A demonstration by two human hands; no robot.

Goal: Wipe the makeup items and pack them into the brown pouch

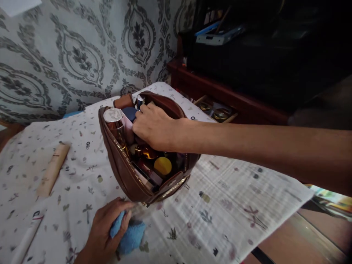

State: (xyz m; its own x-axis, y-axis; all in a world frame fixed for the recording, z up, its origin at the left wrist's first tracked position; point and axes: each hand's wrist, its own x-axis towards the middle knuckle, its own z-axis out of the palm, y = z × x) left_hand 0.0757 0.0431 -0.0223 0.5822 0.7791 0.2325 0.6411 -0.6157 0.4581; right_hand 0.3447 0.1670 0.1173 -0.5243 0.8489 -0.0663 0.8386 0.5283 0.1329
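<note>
A brown zippered cosmetic bag [115,167] sits wide open on the patterned cloth. My right hand [154,126] reaches into it, fingers curled down among the contents; whatever they grip is hidden behind the knuckles. Close to those fingers are a silver cap [140,100], a dark blue lid [128,113] and a round clear-topped container [112,114]. Lower in the bag lie an amber glossy item [148,151] and a yellow disc [162,166]. In front of the bag, my left hand [106,227] is closed around a light blue cloth [133,234], its fingertips near the bag's lower edge.
A beige tube [53,168] lies left of the bag, with a white tube [29,238] nearer to me. White printed fabric [225,220] covers the table. Behind on the right, an open drawer [217,110] holds round gold-coloured items. Patterned wallpaper [79,58] rises at the back.
</note>
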